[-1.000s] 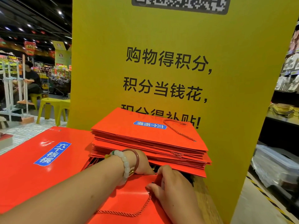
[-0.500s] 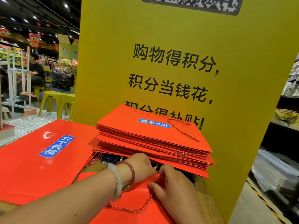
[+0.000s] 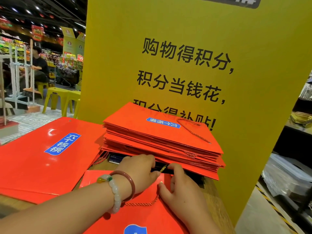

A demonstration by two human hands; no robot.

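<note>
2 hands work at the foot of 1 stack of red paper bags [image 3: 160, 141], too many folded layers to count, which sits at the back of the wooden table [image 3: 217, 198] against 1 yellow board [image 3: 168, 48]. The left hand [image 3: 140, 169], with 2 bracelets on its wrist, 1 of pale beads [image 3: 116, 193] and 1 red bangle [image 3: 130, 184], has its fingers curled into the dark gap under the stack. Their tips are hidden, so I cannot tell whether they hold anything. The right hand [image 3: 184, 188] lies just beside it, fingers bent with their tips at the same gap, and its hold is also unclear. 1 gold cord [image 3: 163, 168] shows between the 2 hands. Both wrists rest over 1 more red bag [image 3: 143, 217] lying flat at the near edge, its red rope handle looping under the left wrist. 1 larger red bag [image 3: 42, 157] lies flat to the left, well apart from the hands. Every bag is folded flat, with nothing showing inside. Only the gap under the stack holds dark items and 1 blue-and-white piece [image 3: 116, 158]. The table's right edge runs just beside the right hand, with floor beyond. A strip of bare wood lies between the larger bag and the near bag. 2 yellow stools [image 3: 62, 98] stand beyond the table on the left.
</note>
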